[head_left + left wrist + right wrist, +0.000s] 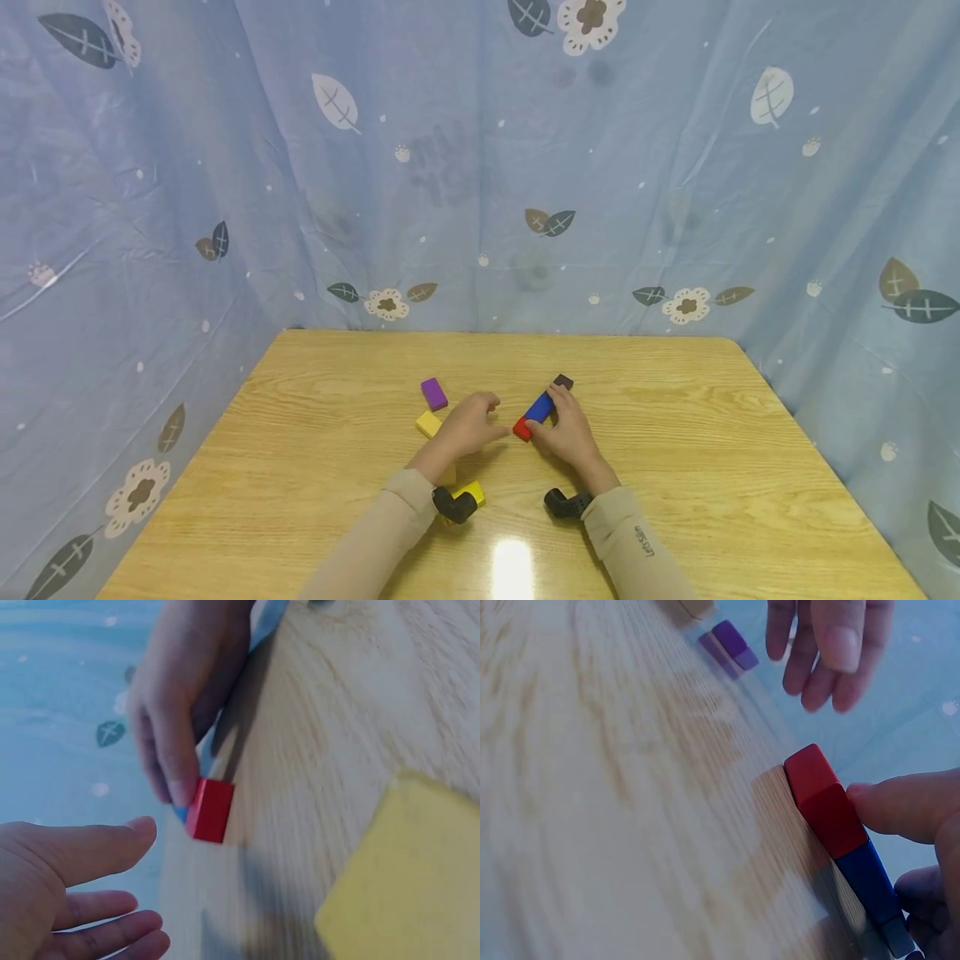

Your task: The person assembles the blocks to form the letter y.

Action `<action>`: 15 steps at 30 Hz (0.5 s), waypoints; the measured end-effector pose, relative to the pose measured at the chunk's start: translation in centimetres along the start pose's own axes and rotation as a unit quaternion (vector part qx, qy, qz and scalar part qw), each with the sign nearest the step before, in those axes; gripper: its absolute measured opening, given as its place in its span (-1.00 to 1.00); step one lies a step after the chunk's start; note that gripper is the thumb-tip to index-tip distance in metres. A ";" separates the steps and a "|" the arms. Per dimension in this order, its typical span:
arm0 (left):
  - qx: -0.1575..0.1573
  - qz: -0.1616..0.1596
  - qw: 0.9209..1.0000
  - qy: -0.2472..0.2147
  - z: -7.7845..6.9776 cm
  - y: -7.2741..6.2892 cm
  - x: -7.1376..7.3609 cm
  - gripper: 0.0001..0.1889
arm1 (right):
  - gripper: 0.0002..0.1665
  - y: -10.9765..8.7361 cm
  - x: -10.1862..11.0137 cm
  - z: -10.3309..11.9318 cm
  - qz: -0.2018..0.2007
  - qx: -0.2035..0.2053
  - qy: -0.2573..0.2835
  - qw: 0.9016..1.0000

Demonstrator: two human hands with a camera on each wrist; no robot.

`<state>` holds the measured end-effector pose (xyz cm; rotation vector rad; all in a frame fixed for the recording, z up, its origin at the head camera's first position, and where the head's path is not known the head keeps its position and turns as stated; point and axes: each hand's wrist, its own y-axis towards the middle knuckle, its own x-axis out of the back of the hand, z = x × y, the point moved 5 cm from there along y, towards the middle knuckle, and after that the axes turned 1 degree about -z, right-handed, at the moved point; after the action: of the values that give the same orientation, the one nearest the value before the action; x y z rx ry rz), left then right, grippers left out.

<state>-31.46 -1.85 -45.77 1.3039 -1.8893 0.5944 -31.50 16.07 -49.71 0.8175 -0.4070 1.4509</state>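
Observation:
On the table lies a diagonal row of small blocks set end to end: a red block (pixel 522 430) nearest, a blue block (pixel 537 409) in the middle, and a black block (pixel 565 382) at the far end. My right hand (pixel 573 435) holds this row from the right, thumb at the red block and fingers farther up by the blue and black ones. To the left of the red block, my left hand (pixel 467 427) hovers empty with its fingers loosely spread. In the left wrist view, its thumb points toward the red block (pixel 211 811).
A purple block (pixel 433 393) lies beyond my left hand, and a pale yellow block (pixel 428 424) sits beside it. Under my left wrist is a bright yellow block (pixel 475 492), partly covered by the black wrist camera (pixel 454 505). A patterned blue curtain (pixel 480 167) surrounds the wooden table.

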 end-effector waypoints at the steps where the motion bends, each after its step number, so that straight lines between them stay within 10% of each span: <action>1: 0.002 -0.002 1.000 -0.011 0.3 -0.2 0.2 -0.43 | -0.11 0.0 0.0 0.0 0.001 -0.001 -0.001 1.000; 15: 0.026 -0.070 0.989 -0.131 4.3 -3.1 4.6 -0.43 | -0.11 0.1 -0.2 -0.2 0.010 -0.001 0.009 1.000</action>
<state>-30.85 -8.83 -44.91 1.6000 -1.9785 0.4187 -31.64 16.07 -49.97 0.8006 -0.4047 1.4738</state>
